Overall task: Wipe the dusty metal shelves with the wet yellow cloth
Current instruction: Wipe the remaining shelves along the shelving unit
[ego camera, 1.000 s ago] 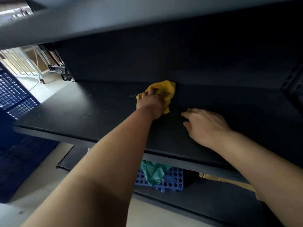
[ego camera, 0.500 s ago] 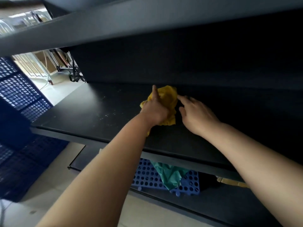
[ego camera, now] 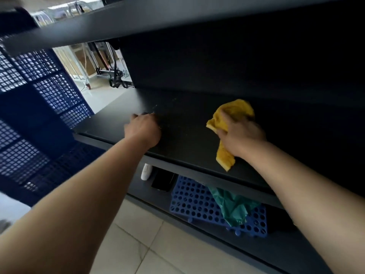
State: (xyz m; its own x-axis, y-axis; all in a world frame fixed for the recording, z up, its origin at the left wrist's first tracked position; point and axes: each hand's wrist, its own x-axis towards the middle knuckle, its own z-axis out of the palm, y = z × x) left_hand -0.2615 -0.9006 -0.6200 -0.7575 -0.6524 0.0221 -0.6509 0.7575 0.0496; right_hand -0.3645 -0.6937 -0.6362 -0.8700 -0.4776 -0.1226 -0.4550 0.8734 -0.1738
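Found wiping under way on the middle shelf point(ego camera: 187, 123), not finished. Observed the right hand point(ego camera: 242, 135) closed around the yellow cloth point(ego camera: 233, 111), which is bunched and pressed to the shelf top right of centre, with a tail trailing toward the front edge. Observed the left hand point(ego camera: 144, 129) knuckles-up near the shelf's left end, fingers curled under; cannot tell whether holding anything. Noted pale dust specks point(ego camera: 158, 107) on the surface just beside the left hand and toward the back, so judged that stretch yet to be wiped. Cannot confirm the dim right-hand portion as clean. Cannot tell the condition of the upper shelf point(ego camera: 177, 22) or the lower shelf point(ego camera: 138, 185), the latter carrying a blue perforated tray point(ego camera: 193, 202) and a green bag point(ego camera: 233, 206). Judged much of the task outstanding.
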